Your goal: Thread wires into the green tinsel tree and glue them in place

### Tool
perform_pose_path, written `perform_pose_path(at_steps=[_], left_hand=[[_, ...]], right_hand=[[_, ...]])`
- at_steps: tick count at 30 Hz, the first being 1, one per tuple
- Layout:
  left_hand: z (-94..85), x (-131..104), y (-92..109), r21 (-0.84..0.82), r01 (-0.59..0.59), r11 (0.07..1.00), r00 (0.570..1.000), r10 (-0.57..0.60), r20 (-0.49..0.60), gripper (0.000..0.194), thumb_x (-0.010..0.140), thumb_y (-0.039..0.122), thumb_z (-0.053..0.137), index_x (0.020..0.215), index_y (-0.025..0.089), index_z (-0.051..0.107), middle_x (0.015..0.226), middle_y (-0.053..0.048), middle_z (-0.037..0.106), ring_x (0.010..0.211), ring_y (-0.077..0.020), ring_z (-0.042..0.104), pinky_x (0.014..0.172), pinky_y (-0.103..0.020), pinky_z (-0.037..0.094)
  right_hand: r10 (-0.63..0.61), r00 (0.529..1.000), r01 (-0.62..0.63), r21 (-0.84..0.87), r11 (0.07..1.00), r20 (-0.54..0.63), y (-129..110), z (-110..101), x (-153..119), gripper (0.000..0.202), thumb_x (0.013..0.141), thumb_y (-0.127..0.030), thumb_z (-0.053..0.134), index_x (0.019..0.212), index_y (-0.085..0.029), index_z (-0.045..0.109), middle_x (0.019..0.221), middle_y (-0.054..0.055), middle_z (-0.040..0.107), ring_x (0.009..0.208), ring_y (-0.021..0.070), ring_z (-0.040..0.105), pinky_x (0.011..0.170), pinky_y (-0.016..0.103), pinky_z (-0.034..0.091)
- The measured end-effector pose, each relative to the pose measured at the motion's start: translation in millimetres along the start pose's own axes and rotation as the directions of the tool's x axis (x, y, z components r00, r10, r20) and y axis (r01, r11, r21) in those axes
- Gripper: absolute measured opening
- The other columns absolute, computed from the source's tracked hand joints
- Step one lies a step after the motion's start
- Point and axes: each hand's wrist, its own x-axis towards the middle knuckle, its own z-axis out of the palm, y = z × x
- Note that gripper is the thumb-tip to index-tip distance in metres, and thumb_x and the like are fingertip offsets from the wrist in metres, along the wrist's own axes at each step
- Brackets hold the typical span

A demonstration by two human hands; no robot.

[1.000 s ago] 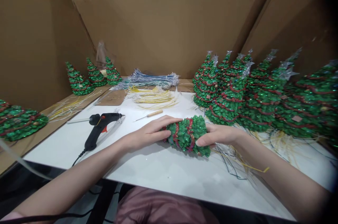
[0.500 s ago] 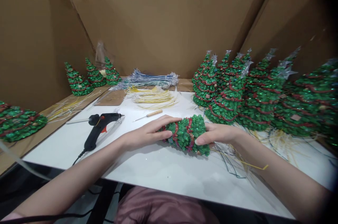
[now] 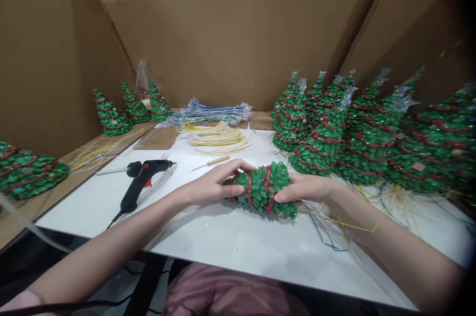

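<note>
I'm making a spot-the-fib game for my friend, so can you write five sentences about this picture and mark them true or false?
1. The left hand and right hand hold a glittery green tree with red garlands. True.
2. The black glue gun with a red trigger is in the right hand. False: the glue gun lies on the shiny white tabletop.
3. A thin metal spike with a wooden handle lies on the tabletop. True.
4. The green trees standing at the right have red balls on top. False: clear stars.
5. Blue-and-white wires lie behind yellow-and-white ones. True.
</note>
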Motion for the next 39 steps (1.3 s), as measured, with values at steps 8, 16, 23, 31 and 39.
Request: perform_pose_path(at_steps=[8, 16, 23, 31, 39], left_hand=[[-5.7, 8.8, 0.1, 0.092, -0.019, 0.996, 1.0, 0.02, -0.007, 0.038, 0.08, 0.033, 0.06, 0.115, 0.018, 0.053, 0.119, -0.008, 0.059, 0.106, -0.0226, 0.055, 0.092, -0.035, 0.041], [-7.1, 10.5, 4.4, 0.197, 0.003, 0.98, 1.0, 0.002, -0.028, 0.035, 0.078, 0.031, 0.061, 0.11, 0.018, 0.056, 0.115, -0.006, 0.062, 0.103, -0.0238, 0.057, 0.091, -0.037, 0.04], [-3.6, 12.1, 0.7, 0.179, -0.003, 0.984, 0.998, 0.016, -0.066, 0.032, 0.077, 0.031, 0.059, 0.106, 0.017, 0.056, 0.111, -0.006, 0.063, 0.101, -0.0235, 0.057, 0.089, -0.035, 0.041], [-2.8, 11.2, -5.5, 0.131, -0.011, 0.991, 0.998, 0.02, -0.066, 0.035, 0.079, 0.036, 0.058, 0.109, 0.017, 0.056, 0.112, -0.007, 0.062, 0.103, -0.0238, 0.056, 0.091, -0.035, 0.041], [-1.8, 10.5, -6.6, 0.122, -0.017, 0.992, 0.997, 0.026, -0.071, 0.034, 0.079, 0.035, 0.059, 0.11, 0.019, 0.056, 0.114, -0.006, 0.062, 0.103, -0.0233, 0.055, 0.091, -0.035, 0.041]], right_hand=[[-0.045, 0.999, 0.046, 0.061, 0.997, -0.014, 5.3, -2.5, 4.2, 0.043, 0.053, -0.049, 0.074, 0.071, -0.014, 0.055, 0.053, -0.005, 0.05, 0.041, 0.0045, 0.036, 0.035, 0.02, 0.017], [-0.043, 0.999, 0.042, 0.063, 0.997, 0.005, 3.7, -2.8, 5.8, 0.04, 0.055, -0.047, 0.072, 0.069, -0.015, 0.053, 0.048, -0.007, 0.047, 0.038, 0.0031, 0.032, 0.034, 0.019, 0.016], [-0.027, 1.0, 0.027, 0.058, 0.998, -0.003, 4.0, -3.2, 6.6, 0.038, 0.057, -0.046, 0.07, 0.074, -0.014, 0.058, 0.053, -0.002, 0.059, 0.04, 0.0051, 0.038, 0.035, 0.019, 0.014], [-0.064, 0.998, 0.065, 0.068, 0.996, -0.018, 4.7, -1.6, 5.2, 0.04, 0.057, -0.048, 0.07, 0.076, -0.013, 0.059, 0.056, -0.002, 0.058, 0.04, 0.0049, 0.039, 0.035, 0.019, 0.014], [-0.055, 0.998, 0.054, 0.062, 0.997, 0.01, 10.0, -4.7, 6.8, 0.041, 0.058, -0.051, 0.07, 0.071, -0.014, 0.057, 0.062, -0.001, 0.062, 0.039, 0.003, 0.032, 0.037, 0.02, 0.014]])
